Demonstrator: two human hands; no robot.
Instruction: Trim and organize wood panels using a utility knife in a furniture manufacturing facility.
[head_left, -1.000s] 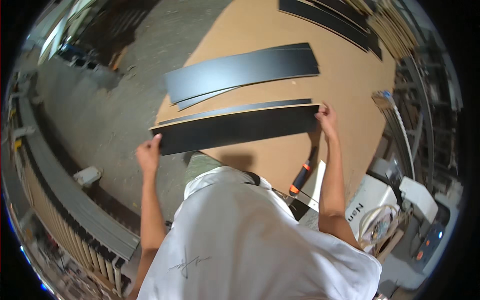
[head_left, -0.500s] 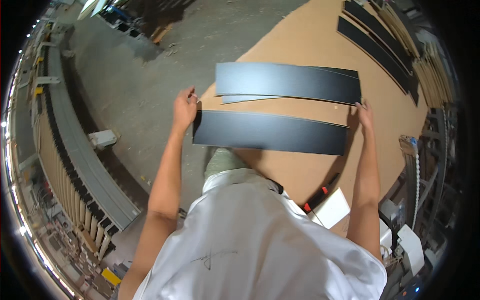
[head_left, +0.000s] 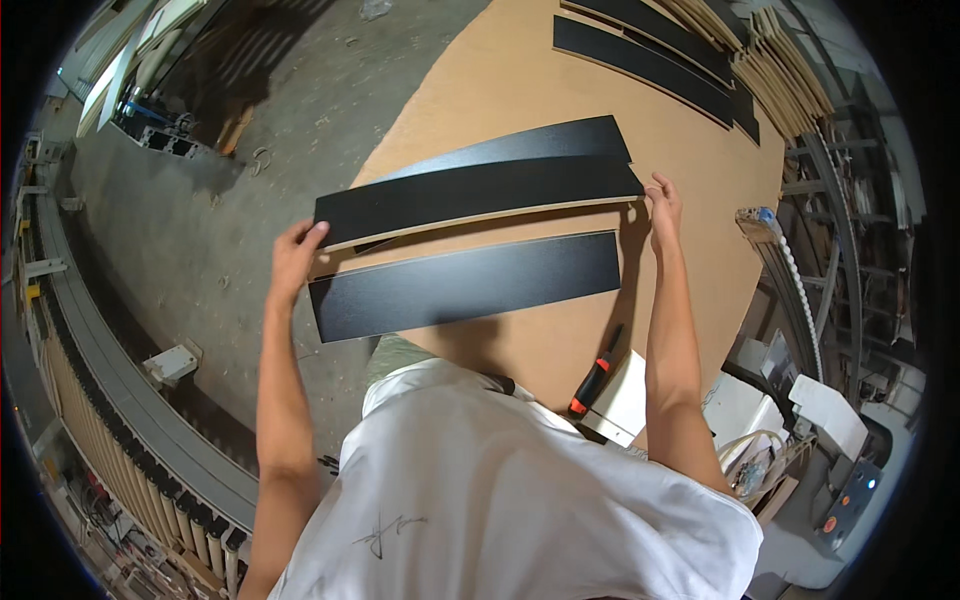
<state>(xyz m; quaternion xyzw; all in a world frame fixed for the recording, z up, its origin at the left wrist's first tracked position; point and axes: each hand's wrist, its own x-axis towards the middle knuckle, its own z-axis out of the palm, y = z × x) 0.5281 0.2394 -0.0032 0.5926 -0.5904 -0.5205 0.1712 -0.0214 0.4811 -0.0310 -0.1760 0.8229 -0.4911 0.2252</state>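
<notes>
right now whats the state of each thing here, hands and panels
left hand: gripping the left end of the raised black panel
right hand: gripping its right end
raised black panel: lifted off the brown board
lower black panel: lying flat, untouched
orange-handled tool: lying flat, unused

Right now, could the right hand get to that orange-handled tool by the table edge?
Probably yes. The orange-handled tool lies uncovered beside the right forearm, but the right hand grips the lifted black panel with the left hand, so it must release first.
</notes>
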